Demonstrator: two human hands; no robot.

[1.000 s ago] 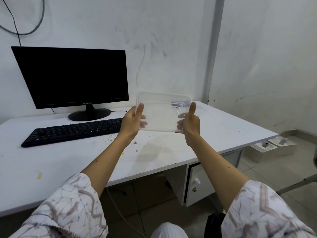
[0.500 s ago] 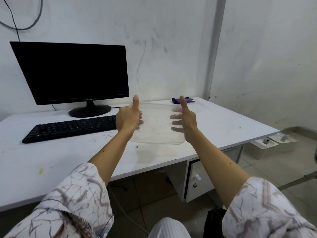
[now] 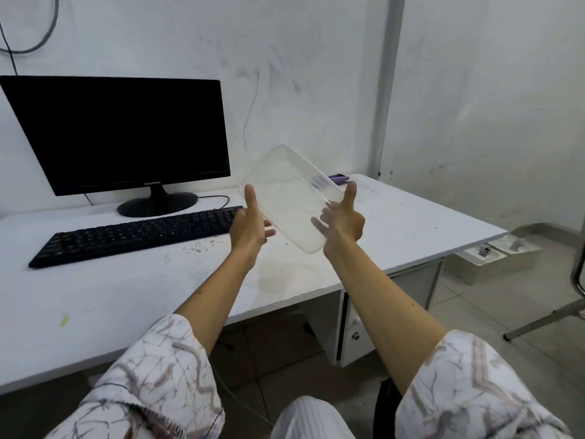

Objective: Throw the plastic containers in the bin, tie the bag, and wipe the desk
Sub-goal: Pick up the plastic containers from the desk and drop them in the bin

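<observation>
A clear plastic container [image 3: 289,193] is held up above the white desk [image 3: 411,229], tilted with its far end raised to the upper left. My left hand [image 3: 248,226] grips its left edge, thumb on the near face and fingers behind. My right hand [image 3: 343,221] grips its right edge the same way, thumb pointing up. A purple cloth [image 3: 338,178] lies at the desk's back, partly hidden by the container. Brown stains and crumbs [image 3: 202,247] mark the desk below my hands. No bin or bag is in view.
A black monitor [image 3: 120,134] and black keyboard [image 3: 136,234] stand on the desk's left half. A drawer unit [image 3: 351,331] sits under the desk's right side. White trays [image 3: 493,255] lie on the floor at right, beside a metal chair leg [image 3: 550,318].
The container has gone from lying low and flat over the desk to raised and tilted up, turned diagonally. Both hands rose with it.
</observation>
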